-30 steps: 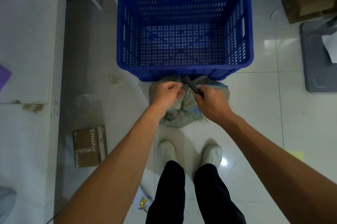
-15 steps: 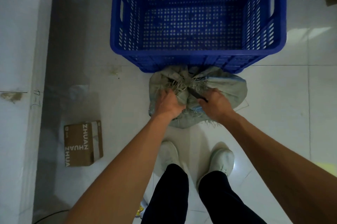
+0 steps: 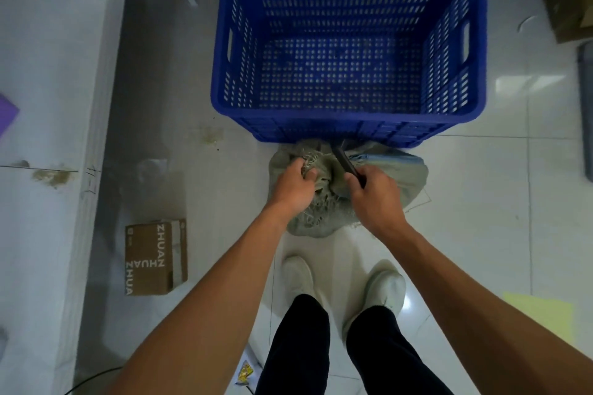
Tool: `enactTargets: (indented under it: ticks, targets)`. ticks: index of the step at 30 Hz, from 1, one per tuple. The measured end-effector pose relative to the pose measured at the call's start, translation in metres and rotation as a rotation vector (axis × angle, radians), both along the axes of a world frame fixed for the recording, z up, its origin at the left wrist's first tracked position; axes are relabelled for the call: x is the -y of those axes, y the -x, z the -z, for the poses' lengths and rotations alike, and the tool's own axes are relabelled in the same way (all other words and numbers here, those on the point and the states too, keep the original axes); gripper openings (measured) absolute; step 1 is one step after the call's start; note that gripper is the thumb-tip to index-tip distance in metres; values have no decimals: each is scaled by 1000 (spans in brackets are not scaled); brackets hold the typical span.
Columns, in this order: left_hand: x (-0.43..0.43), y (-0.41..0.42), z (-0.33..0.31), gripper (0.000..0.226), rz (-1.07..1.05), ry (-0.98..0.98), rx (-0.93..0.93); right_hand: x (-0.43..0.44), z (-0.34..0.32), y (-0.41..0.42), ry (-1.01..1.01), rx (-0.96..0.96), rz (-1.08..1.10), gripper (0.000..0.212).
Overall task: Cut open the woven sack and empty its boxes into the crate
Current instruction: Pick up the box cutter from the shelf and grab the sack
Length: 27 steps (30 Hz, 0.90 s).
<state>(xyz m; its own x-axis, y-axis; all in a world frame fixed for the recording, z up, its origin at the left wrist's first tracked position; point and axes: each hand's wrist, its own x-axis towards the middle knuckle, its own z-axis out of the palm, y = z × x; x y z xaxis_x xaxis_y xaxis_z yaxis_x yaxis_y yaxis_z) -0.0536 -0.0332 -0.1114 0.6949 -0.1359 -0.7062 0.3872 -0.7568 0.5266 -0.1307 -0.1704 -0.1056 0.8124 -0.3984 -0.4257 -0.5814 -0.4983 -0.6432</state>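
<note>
Crate: the big blue crate [image 3: 349, 118] sits on the floor, nothing in it.
Sack: the grey sack [image 3: 398, 176] lies touching the crate's near wall.
Left hand: the left hand [image 3: 293, 189] has its fingers bunched on the sack's tied, frayed top.
Right hand: the right hand [image 3: 375, 198] has its fingers wrapped round a dark knife [image 3: 345, 160] pointing at the top.

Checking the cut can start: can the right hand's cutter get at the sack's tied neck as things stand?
Probably yes. The right hand holds the dark cutter over the sack, and the left hand grips the frayed neck, leaving it exposed.
</note>
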Motion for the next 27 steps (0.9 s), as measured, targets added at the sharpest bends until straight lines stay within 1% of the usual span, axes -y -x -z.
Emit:
enactTargets:
  ticks: [3, 6, 9, 11, 13, 15, 19, 22, 24, 26, 27]
  targets:
    - [13, -2, -45, 29, 20, 18, 18, 0, -48, -3, -69, 48, 19, 21]
    - [24, 2, -102, 33, 97, -19, 18, 2, -105, -3, -163, 71, 45, 23]
    - [29, 10, -158, 21, 115, 4, 64, 6, -157, 4, -198, 114, 59, 15]
    - [32, 13, -200, 17, 109, 53, 87, 10, -198, 5, -239, 130, 65, 16]
    - [34, 18, -245, 17, 108, 84, 104, 13, -241, 6, -280, 144, 63, 18]
    - [38, 22, -294, 20, 121, 98, 141, 15, -287, 7, -281, 168, 60, 18]
    - [46, 23, -390, 31, 195, 143, 202, 20, -377, 5, -239, 255, 53, 16]
    - [41, 18, -449, 46, 257, 196, 226, 23, -441, 2, -243, 327, 41, 19]
    - [38, 13, -491, 43, 267, 217, 281, 24, -483, -3, -270, 376, 50, 20]
    - [36, 15, -528, 34, 294, 259, 334, 24, -521, -5, -273, 425, 31, 19]
    - [30, 19, -557, 31, 326, 283, 373, 19, -546, -3, -263, 461, 23, 19]
